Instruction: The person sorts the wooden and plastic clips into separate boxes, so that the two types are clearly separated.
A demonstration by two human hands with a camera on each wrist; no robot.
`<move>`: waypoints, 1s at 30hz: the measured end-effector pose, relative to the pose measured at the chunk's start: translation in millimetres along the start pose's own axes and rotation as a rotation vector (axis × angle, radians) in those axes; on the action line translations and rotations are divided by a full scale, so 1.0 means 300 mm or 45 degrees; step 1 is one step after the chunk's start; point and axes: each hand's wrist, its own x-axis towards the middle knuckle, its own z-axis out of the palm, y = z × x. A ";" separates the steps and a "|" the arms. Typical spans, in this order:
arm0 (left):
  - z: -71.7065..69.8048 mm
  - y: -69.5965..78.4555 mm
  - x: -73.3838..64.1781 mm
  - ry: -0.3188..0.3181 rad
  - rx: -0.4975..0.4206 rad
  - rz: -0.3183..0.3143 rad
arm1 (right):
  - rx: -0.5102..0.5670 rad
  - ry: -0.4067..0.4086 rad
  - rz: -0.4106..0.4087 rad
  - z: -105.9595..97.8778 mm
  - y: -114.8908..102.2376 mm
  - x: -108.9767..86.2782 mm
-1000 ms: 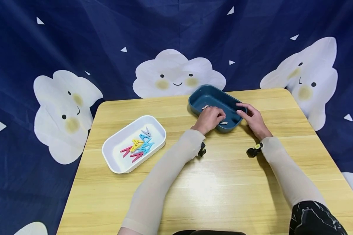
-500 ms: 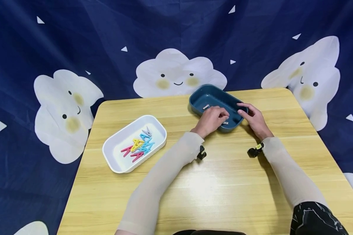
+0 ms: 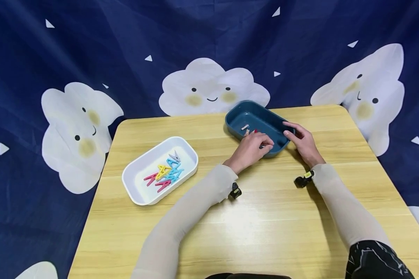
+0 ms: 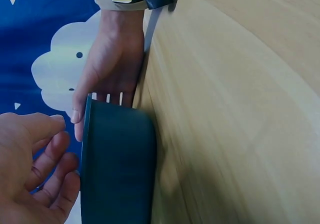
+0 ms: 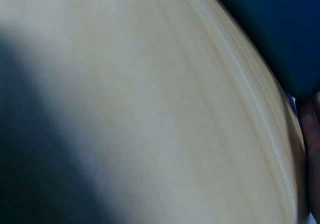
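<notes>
In the head view, my left hand [image 3: 252, 150] is over the near side of the dark teal bin [image 3: 242, 107], its fingers curled and pointing inward. Thumb and fingertips come close together; I cannot tell if a clothespin is between them. Small pale clothespins [image 3: 244, 127] and a bit of red [image 3: 255, 131] show beside that hand inside the bin. My right hand [image 3: 303, 144] holds the bin's right end, thumb at the rim and fingers around the wall. The left wrist view shows the left hand [image 4: 37, 164] just above the bin's edge [image 4: 86, 149], the right hand [image 4: 112, 59] beyond.
A white bin [image 3: 132, 190] stands on the left of the wooden table [image 3: 241, 236]. It holds several clothespins in red, yellow, blue and grey [image 3: 175, 157]. A navy curtain [image 3: 132, 23] with clouds hangs behind the table's far edge.
My left hand has shifted slightly toward the near rim, uncovering a pale clothespin and a bit of red, and covering the clothespin near its fingertips. The right hand stays at the bin's end.
</notes>
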 end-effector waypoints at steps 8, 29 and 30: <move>-0.020 -0.020 -0.026 0.021 -0.045 0.041 | 0.154 0.065 -0.056 -0.001 0.013 0.001; -0.246 -0.146 -0.105 -0.013 0.042 -0.178 | -0.091 0.070 0.008 -0.067 -0.176 0.016; -0.259 -0.154 -0.106 -0.014 0.046 -0.187 | -0.120 0.057 0.010 -0.065 -0.197 0.026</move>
